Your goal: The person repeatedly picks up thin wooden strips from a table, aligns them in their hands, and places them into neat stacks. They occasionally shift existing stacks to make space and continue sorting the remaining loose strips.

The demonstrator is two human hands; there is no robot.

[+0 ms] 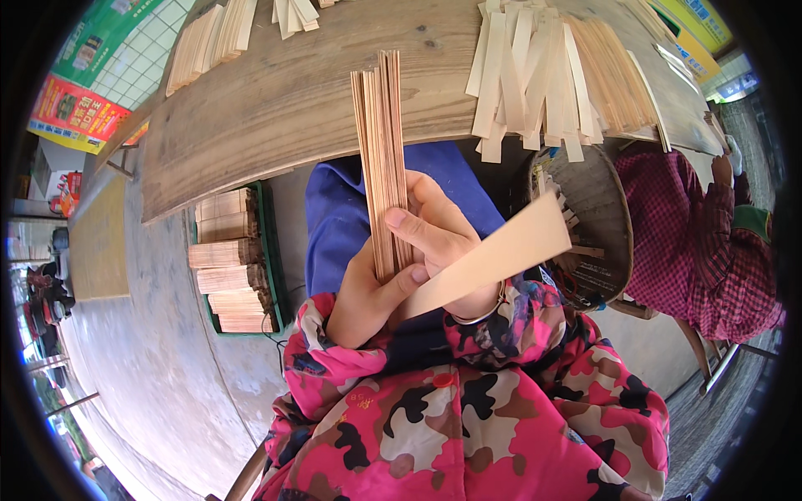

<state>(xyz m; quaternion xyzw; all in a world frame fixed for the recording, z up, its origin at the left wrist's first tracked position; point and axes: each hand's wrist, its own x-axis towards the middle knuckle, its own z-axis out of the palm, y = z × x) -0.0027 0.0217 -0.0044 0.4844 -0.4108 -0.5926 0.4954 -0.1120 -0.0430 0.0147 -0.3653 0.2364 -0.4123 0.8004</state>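
Note:
Over my lap, my left hand (369, 300) grips the lower end of a bundle of thin wooden slats (381, 163) that stands on edge, its top reaching over the table edge. My right hand (448, 241) lies against the right side of the same bundle, thumb across its front. A single wider wooden slat (495, 253) slants up to the right across my right wrist; its lower end is near my left thumb, and what holds it is hidden. Loose slats (532, 75) lie fanned out at the right part of the wooden table (301, 94), beside a neater row of slats (611, 75).
More slats (213, 41) lie at the table's far left. A green crate (272, 269) with stacked slat bundles (229, 253) stands on the floor at left. A woven basket (617, 219) with slat pieces is at right, next to a co-worker in a checked top (664, 232).

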